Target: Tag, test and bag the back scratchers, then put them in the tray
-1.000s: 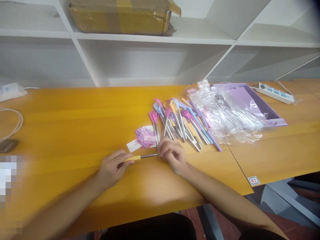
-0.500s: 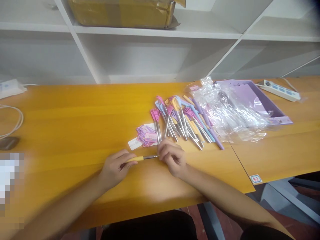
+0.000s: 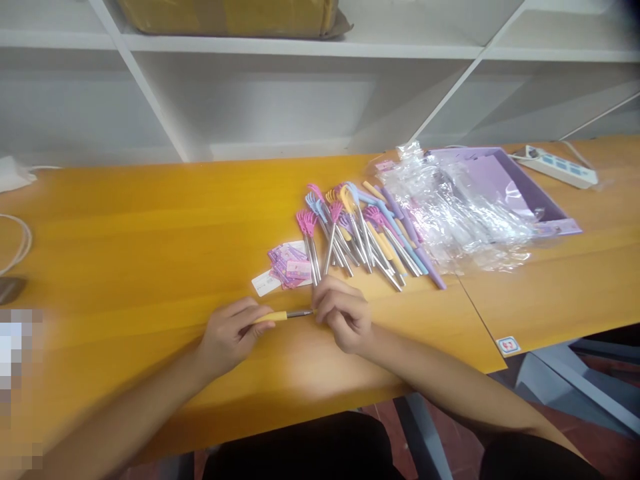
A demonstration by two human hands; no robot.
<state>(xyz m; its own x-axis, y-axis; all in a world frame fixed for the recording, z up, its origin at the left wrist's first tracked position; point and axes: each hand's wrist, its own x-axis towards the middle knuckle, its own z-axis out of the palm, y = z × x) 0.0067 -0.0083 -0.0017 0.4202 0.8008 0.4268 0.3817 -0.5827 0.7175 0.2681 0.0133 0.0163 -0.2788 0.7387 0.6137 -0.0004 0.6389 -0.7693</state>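
Note:
My left hand (image 3: 234, 337) is closed around the yellow handle (image 3: 273, 317) of a back scratcher shaft. A thin metal rod (image 3: 299, 313) sticks out of that handle to the right. At the rod's far end my right hand (image 3: 345, 313) is closed, its thumb and fingers pinched on the tip, which they partly hide. Just beyond my hands lies a pile of back scratcher parts: pink claw heads (image 3: 307, 223) on silver rods, blue and yellow heads, and loose coloured handles (image 3: 430, 267). Left of the pile are overlapping purple printed cards (image 3: 289, 263).
Clear plastic bags (image 3: 460, 213) lie over a purple box (image 3: 547, 207) at the right. A white power strip (image 3: 563, 167) sits beyond it. White shelving (image 3: 300, 48) holding a cardboard box (image 3: 230, 17) stands behind the wooden table (image 3: 125, 267). A cable (image 3: 20, 250) lies at far left.
The view has shifted slightly, so the pile and shelves sit a little higher and further left. Both hands keep nearly the same hold on the shaft.

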